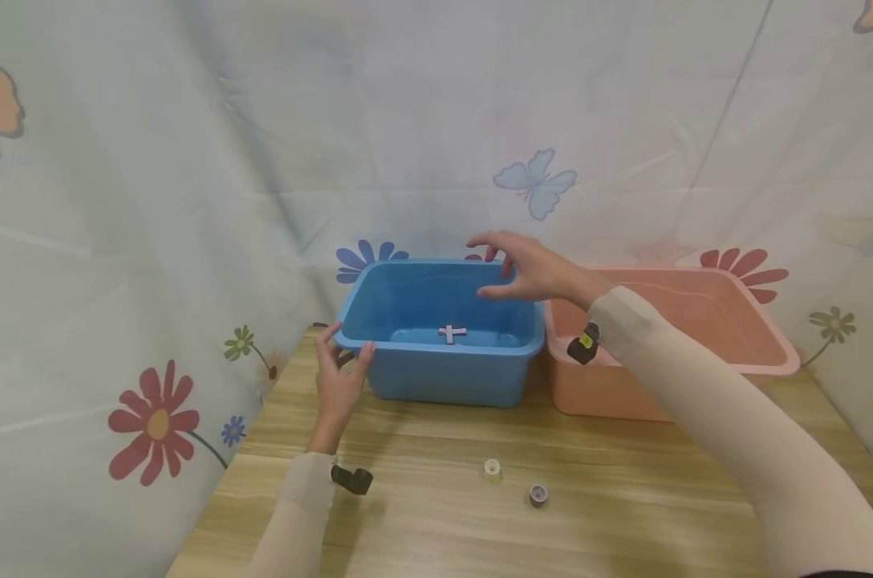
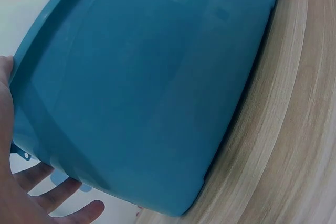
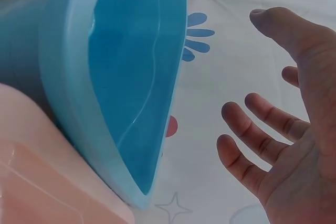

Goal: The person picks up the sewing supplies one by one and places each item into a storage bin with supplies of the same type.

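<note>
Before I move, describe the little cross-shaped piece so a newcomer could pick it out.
On the wooden table, beside the peach bin, stands the blue bin, its corner touched by the left hand. Inside lies the small pinkish piece. Unlike the pale round piece and the darker round piece out on the table, it has crossed arms.

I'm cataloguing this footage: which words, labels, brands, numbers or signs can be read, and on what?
None can be read.
Right-wrist black device: yellow-green patch, too small to read.
Pale round piece, dark round piece: too small to tell.
Blue tub, pink tub: no lettering visible.
Backdrop: no words visible.
</note>
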